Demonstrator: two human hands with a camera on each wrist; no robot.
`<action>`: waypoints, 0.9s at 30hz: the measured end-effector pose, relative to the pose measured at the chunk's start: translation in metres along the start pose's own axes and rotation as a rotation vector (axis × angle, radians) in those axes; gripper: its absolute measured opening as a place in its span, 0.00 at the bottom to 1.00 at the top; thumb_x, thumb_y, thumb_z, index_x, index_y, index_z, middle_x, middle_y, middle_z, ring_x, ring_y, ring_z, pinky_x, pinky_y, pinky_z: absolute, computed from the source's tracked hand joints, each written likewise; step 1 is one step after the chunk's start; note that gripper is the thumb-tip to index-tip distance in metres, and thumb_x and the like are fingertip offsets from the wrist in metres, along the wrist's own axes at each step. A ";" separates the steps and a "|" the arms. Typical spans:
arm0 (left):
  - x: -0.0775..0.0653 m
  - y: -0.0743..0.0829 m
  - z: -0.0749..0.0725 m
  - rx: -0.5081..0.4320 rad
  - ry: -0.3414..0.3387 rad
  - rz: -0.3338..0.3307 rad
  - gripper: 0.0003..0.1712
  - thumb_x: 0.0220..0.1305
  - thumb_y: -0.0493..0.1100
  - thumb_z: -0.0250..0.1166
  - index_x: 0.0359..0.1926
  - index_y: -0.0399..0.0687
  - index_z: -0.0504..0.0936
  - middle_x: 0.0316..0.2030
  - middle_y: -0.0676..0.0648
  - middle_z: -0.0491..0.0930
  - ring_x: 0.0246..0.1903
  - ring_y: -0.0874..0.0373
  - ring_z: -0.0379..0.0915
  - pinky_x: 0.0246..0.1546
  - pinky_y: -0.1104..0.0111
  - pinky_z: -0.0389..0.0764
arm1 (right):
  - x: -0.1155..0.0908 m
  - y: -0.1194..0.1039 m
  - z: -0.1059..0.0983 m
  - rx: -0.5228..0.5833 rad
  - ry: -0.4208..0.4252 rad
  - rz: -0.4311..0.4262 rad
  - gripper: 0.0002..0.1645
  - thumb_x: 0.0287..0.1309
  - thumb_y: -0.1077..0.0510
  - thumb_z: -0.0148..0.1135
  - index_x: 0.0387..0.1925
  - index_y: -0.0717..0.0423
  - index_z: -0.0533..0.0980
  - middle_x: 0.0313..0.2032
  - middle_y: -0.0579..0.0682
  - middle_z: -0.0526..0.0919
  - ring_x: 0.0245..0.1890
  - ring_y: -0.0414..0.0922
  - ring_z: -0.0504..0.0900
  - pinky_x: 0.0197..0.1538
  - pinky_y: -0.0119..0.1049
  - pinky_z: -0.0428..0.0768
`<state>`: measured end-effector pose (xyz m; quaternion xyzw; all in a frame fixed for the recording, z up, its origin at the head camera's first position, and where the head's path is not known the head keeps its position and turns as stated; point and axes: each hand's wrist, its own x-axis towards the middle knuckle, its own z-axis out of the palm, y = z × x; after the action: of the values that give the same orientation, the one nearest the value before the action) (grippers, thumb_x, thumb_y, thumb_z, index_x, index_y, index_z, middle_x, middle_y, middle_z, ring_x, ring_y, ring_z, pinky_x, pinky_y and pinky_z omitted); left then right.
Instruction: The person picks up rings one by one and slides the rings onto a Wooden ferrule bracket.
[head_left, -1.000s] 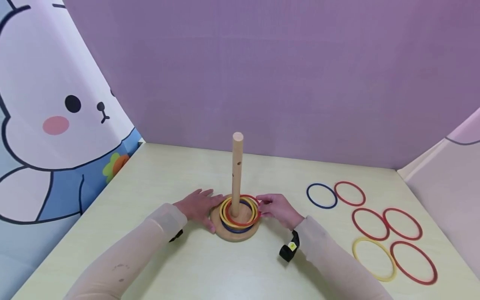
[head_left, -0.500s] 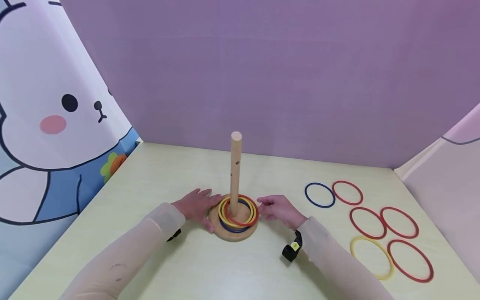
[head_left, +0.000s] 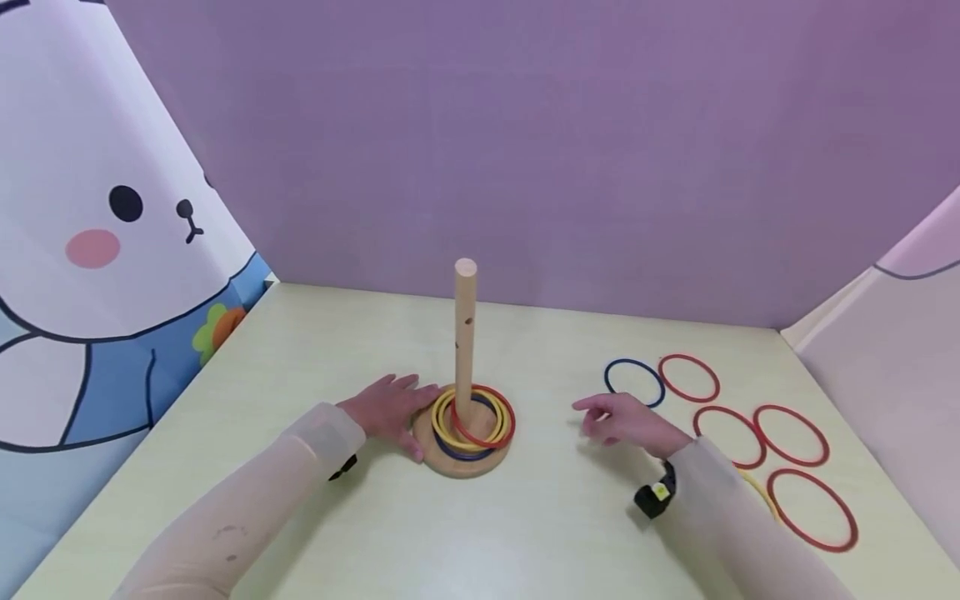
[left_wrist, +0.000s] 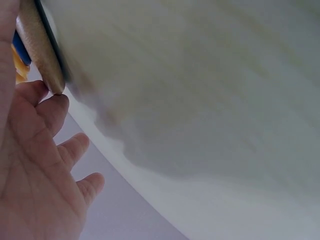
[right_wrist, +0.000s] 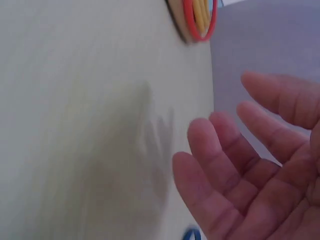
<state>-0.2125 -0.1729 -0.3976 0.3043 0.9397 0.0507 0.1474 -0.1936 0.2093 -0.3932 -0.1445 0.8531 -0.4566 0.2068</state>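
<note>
Bare table between peg and loose rings

Nothing readable is showing anywhere: no words, numbers or brand marks are appearing on the peg, the rings or the table. The wrist strap's yellow tag (too small to make out) is staying illegible.
</note>
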 end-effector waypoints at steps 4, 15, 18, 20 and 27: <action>0.000 -0.001 -0.001 -0.007 0.005 -0.002 0.61 0.41 0.64 0.75 0.72 0.44 0.59 0.69 0.43 0.63 0.69 0.38 0.49 0.67 0.44 0.49 | -0.018 0.013 -0.020 -0.056 -0.033 0.017 0.28 0.57 0.65 0.60 0.59 0.71 0.69 0.37 0.53 0.77 0.35 0.47 0.76 0.36 0.39 0.78; 0.000 -0.001 0.000 -0.035 -0.011 -0.015 0.61 0.42 0.64 0.75 0.72 0.45 0.58 0.69 0.43 0.61 0.70 0.38 0.47 0.68 0.45 0.47 | -0.048 0.045 -0.058 -0.223 -0.020 0.014 0.27 0.54 0.64 0.61 0.56 0.71 0.71 0.36 0.51 0.76 0.31 0.43 0.73 0.30 0.34 0.76; -0.001 0.000 -0.001 -0.036 -0.012 -0.014 0.61 0.42 0.63 0.75 0.72 0.44 0.58 0.70 0.43 0.61 0.70 0.38 0.47 0.68 0.45 0.47 | -0.056 0.051 -0.065 -0.293 0.014 0.001 0.25 0.53 0.64 0.62 0.55 0.68 0.74 0.35 0.49 0.78 0.32 0.40 0.74 0.30 0.32 0.76; -0.001 0.000 -0.001 -0.033 -0.012 -0.009 0.61 0.43 0.63 0.74 0.72 0.43 0.58 0.70 0.43 0.60 0.70 0.38 0.47 0.67 0.44 0.47 | -0.061 0.054 -0.071 -0.364 0.037 -0.025 0.24 0.51 0.65 0.64 0.52 0.67 0.77 0.33 0.47 0.78 0.31 0.38 0.73 0.31 0.31 0.74; -0.001 -0.001 0.001 -0.035 -0.008 -0.006 0.60 0.43 0.63 0.74 0.72 0.43 0.58 0.70 0.43 0.60 0.70 0.38 0.47 0.67 0.44 0.48 | -0.081 0.064 -0.089 -0.517 0.022 -0.139 0.17 0.44 0.68 0.69 0.41 0.67 0.82 0.28 0.42 0.76 0.28 0.31 0.68 0.31 0.28 0.71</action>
<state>-0.2124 -0.1740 -0.3982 0.2993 0.9390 0.0657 0.1565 -0.1694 0.3436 -0.3849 -0.2460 0.9316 -0.2382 0.1220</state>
